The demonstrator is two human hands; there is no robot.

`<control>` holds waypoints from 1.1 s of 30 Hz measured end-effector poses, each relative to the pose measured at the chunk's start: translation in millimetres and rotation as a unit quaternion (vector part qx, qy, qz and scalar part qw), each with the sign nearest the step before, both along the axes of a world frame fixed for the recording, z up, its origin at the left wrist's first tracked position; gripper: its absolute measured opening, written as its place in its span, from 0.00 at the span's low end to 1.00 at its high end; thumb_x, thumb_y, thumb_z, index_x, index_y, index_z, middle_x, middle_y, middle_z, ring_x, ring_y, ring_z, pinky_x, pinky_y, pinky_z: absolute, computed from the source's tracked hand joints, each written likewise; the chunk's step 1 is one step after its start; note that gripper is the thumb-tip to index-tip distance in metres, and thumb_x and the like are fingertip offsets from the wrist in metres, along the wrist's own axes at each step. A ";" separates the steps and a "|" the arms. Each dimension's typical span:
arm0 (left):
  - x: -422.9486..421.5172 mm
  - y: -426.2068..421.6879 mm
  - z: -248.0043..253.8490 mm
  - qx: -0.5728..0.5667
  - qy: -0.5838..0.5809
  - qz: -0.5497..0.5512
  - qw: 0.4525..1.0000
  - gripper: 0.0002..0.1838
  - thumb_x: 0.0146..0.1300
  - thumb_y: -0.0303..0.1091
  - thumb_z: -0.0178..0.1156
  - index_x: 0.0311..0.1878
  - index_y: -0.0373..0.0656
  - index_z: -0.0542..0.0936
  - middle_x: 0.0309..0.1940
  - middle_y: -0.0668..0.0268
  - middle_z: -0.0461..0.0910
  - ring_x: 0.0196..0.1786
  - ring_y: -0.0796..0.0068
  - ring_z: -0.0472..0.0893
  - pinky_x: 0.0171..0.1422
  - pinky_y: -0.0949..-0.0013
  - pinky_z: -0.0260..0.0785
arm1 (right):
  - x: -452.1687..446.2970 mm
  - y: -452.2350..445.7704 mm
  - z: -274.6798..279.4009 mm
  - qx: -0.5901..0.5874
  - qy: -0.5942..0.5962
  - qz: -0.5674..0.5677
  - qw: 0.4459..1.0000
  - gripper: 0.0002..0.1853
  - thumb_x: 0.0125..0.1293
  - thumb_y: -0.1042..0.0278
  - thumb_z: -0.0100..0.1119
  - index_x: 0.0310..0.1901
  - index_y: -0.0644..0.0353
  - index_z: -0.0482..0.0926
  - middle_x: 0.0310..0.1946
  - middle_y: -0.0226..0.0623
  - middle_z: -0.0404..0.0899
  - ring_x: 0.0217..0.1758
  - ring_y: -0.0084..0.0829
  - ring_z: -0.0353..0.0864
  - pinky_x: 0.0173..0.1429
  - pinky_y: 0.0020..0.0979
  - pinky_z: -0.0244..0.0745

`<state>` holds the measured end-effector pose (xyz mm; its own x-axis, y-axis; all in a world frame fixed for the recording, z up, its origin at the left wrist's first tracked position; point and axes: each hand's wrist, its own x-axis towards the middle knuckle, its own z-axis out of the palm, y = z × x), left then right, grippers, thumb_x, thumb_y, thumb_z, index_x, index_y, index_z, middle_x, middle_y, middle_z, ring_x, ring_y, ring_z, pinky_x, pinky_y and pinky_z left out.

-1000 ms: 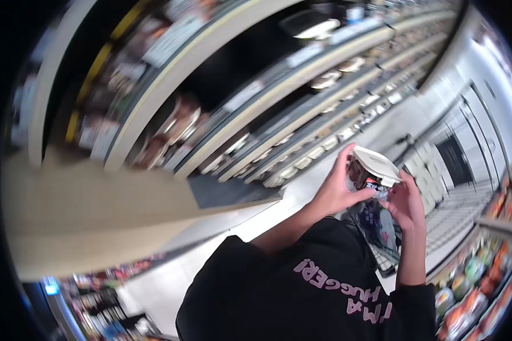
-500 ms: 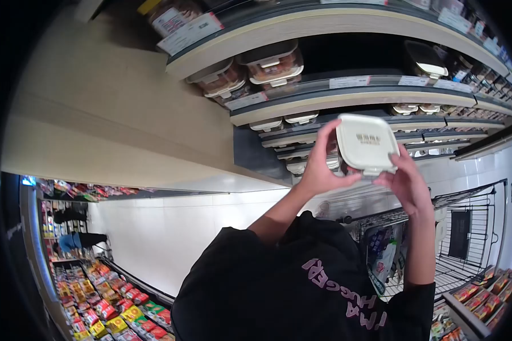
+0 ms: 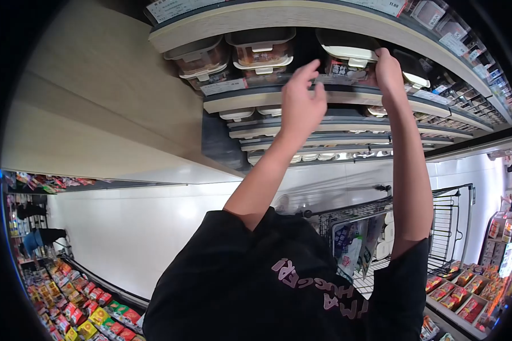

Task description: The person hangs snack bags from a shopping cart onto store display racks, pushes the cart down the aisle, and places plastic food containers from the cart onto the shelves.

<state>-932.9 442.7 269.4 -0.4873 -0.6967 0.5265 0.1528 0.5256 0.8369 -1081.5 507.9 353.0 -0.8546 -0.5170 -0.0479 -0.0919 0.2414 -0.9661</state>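
Note:
A clear food container with a white clip-on lid [image 3: 352, 53] sits in an opening of the shelf [image 3: 318, 89], with a dark printed label on its front. My right hand [image 3: 389, 73] grips its right edge, the fingertips partly hidden. Just left of it and lower, my left hand [image 3: 304, 101] is apart from the container, slightly blurred, its fingers spread and holding nothing. Stacked lidded containers [image 3: 261, 50] stand to the left on the same shelf, with more beside them [image 3: 202, 55]. Right of my right hand is another white-lidded container [image 3: 416, 77].
Lower shelves [image 3: 324, 128] hold more white-lidded boxes. A wire shopping cart [image 3: 446, 227] with packages in it stands by my right side. A wooden panel [image 3: 125, 108] borders the shelves at left. Bright snack packs [image 3: 85, 307] fill a display at lower left; a person [image 3: 42, 238] stands beyond.
The white-lidded container has gone from in front of my chest, held in both hands, up into the shelf. My left hand has let go of it; my right hand still grips it.

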 end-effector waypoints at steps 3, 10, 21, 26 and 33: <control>0.0 -12.8 -6.3 0.091 0.052 0.037 0.994 0.17 0.55 0.21 0.55 0.50 0.35 0.77 0.33 0.56 0.83 0.28 0.74 0.81 0.35 0.74 0.71 | -33.1 -23.6 -17.3 0.100 0.086 -0.012 0.991 0.20 0.59 0.66 0.38 0.35 0.72 0.79 0.32 0.57 0.79 0.39 0.46 0.80 0.45 0.41 0.77; 26.6 -7.2 -14.4 0.162 0.002 -0.002 0.987 0.12 0.61 0.20 0.53 0.48 0.35 0.76 0.32 0.61 0.82 0.33 0.85 0.76 0.36 0.82 0.66 | -39.8 -55.2 -45.8 0.243 0.366 0.089 0.894 0.18 0.53 0.66 0.42 0.36 0.64 0.82 0.45 0.59 0.77 0.53 0.57 0.73 0.59 0.44 0.67; 25.2 -1.3 -21.6 0.149 -0.017 -0.003 0.989 0.10 0.63 0.22 0.53 0.48 0.37 0.75 0.32 0.63 0.82 0.33 0.86 0.76 0.35 0.82 0.64 | -29.6 -50.7 -74.2 0.269 0.345 0.117 0.892 0.23 0.59 0.58 0.38 0.36 0.67 0.83 0.41 0.56 0.80 0.50 0.56 0.77 0.57 0.46 0.68; 14.1 15.1 -27.7 0.145 0.030 -0.023 0.989 0.09 0.60 0.22 0.54 0.44 0.36 0.76 0.27 0.66 0.80 0.30 0.83 0.78 0.36 0.79 0.68 | 7.2 -31.7 -53.6 0.227 0.352 0.027 0.907 0.23 0.63 0.57 0.40 0.31 0.67 0.82 0.34 0.56 0.80 0.43 0.53 0.78 0.50 0.47 0.65; -18.4 92.0 -70.8 0.147 -0.040 -0.131 0.980 0.10 0.58 0.18 0.52 0.43 0.34 0.76 0.29 0.63 0.80 0.33 0.79 0.80 0.39 0.76 0.71 | 40.2 104.6 -86.9 -0.114 0.328 -0.086 0.934 0.12 0.68 0.68 0.44 0.38 0.67 0.76 0.32 0.47 0.79 0.39 0.41 0.78 0.46 0.36 0.70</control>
<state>-951.3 534.7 198.7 -0.7013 -0.6580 0.2742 0.1778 0.2110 0.9612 -1041.4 612.4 266.1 -0.7325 -0.3030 0.6096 -0.6610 0.1022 -0.7434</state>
